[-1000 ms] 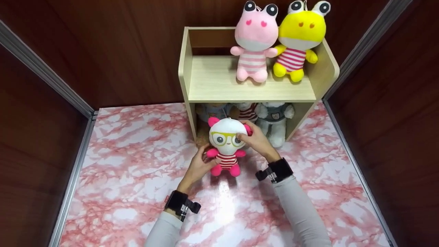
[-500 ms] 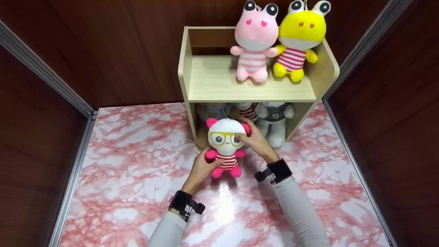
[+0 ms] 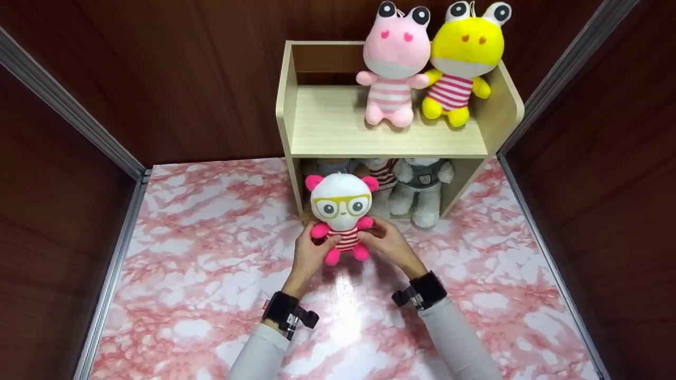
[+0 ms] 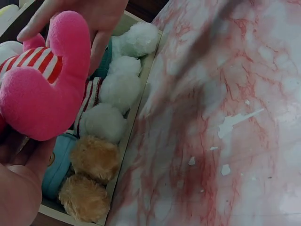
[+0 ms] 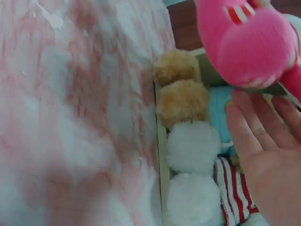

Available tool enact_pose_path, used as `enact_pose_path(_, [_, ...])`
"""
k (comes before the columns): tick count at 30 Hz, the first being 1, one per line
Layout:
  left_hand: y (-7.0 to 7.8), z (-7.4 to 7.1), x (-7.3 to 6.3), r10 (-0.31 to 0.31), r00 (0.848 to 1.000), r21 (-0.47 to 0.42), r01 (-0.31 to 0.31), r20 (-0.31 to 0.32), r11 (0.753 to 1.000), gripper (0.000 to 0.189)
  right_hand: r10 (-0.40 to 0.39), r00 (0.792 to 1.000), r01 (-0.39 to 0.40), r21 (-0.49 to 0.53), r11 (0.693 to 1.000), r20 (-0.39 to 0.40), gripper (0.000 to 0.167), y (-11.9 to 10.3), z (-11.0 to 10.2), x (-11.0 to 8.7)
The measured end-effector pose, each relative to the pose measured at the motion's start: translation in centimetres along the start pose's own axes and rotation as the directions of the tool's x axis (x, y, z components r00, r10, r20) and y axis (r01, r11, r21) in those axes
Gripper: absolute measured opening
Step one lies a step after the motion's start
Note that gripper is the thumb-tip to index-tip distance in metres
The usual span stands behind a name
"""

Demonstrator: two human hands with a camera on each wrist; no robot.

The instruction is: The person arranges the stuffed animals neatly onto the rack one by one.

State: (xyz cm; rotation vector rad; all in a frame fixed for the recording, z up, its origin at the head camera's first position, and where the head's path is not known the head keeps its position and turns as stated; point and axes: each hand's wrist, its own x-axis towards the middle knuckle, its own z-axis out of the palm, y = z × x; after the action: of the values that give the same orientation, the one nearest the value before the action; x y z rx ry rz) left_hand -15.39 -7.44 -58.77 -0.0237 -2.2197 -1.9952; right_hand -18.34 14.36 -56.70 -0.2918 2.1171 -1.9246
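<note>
A plush panda [image 3: 340,203] with a white head, yellow glasses, pink limbs and a red-striped body is held up in front of the shelf's lower opening. My left hand [image 3: 308,256] grips its body on the left, thumb across the stripes. From the other side my right hand [image 3: 393,248] holds it, thumb at the striped body and fingers behind the arm. Both wrist views show its pink legs [image 4: 40,106] close up; in the right wrist view the fingers [image 5: 247,127] stretch out beside the plush.
A pale wooden shelf [image 3: 327,126] stands against the back wall. On top sit a pink frog plush [image 3: 396,50] and a yellow frog plush [image 3: 467,47], at the right. Several teddy bears fill the lower level, including a grey-vested one [image 3: 422,179]. Marbled pink floor [image 3: 211,264] surrounds it.
My right hand has left the panda's head and ear and come down to its body. The panda has shifted slightly up and left. The left hand keeps its hold.
</note>
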Motion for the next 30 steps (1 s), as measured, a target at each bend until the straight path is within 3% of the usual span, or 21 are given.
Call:
enact_pose_path(5, [0.4, 0.6, 0.1, 0.020, 0.999, 0.004, -0.020, -0.025, 1.000, 0.047, -0.027, 0.997, 0.024, -0.043, 0.999, -0.079, 0.035, 0.1, 1.0, -0.1])
enact_pose_path(11, [1.2, 0.5, -0.1, -0.001, 0.993, 0.052, -0.005, 0.116, 0.999, 0.058, -0.063, 0.975, 0.049, -0.070, 0.996, -0.214, 0.025, 0.0, 1.7, -0.4])
enact_pose_path(13, [1.5, 0.4, 0.0, 0.005, 0.991, 0.088, -0.016, 0.130, 0.996, 0.062, -0.078, 0.970, 0.067, -0.056, 0.996, -0.231, 0.024, 0.0, 1.9, -0.5])
enact_pose_path(17, [1.9, 0.4, 0.3, 0.054, 0.997, 0.137, -0.063, 0.063, 0.989, 0.060, -0.113, 0.969, 0.111, -0.022, 0.994, -0.221, 0.025, -0.4, 2.0, -0.5])
enact_pose_path(23, [3.6, 0.6, 1.0, 0.130, 0.990, 0.119, -0.123, -0.047, 0.985, 0.056, -0.162, 0.959, 0.177, 0.045, 0.983, -0.231, 0.035, -1.1, 1.4, -0.8])
enact_pose_path(30, [7.1, 0.5, 2.3, 0.180, 0.981, -0.011, -0.181, -0.072, 0.983, 0.055, -0.258, 0.944, 0.287, 0.126, 0.950, -0.208, 0.036, 0.0, 0.0, -1.4])
